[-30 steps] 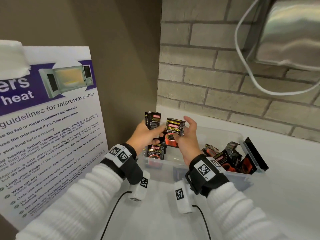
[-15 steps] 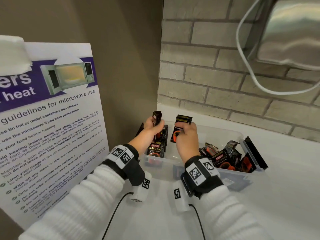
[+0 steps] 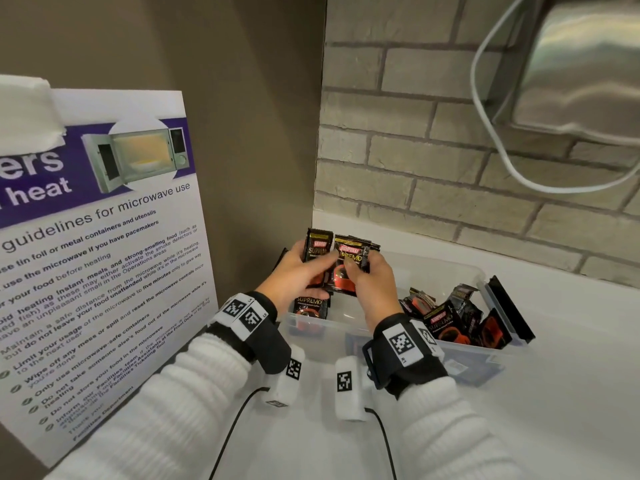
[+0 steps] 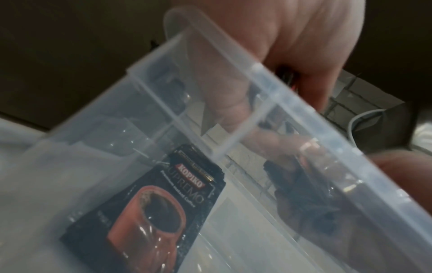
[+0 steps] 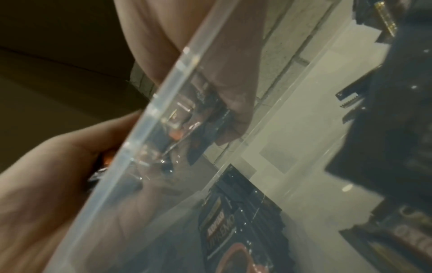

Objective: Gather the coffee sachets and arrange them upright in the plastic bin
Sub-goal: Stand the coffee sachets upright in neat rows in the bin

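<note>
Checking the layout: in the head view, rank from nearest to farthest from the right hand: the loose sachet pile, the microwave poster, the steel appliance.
1. Loose pile of black coffee sachets, in the bin just right of the right hand.
2. White microwave-guidelines poster, far left.
3. Shiny steel appliance, upper right on the brick wall.

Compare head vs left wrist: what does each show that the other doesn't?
Head only: both hands, the left hand and right hand, holding sachets above the plastic bin; a jumbled pile of sachets at the bin's right end; the microwave poster.

Left wrist only: a close look through the bin's wall at the printed front of the sachet in the bin.

Both: the bin, that sachet and the brick wall.
</note>
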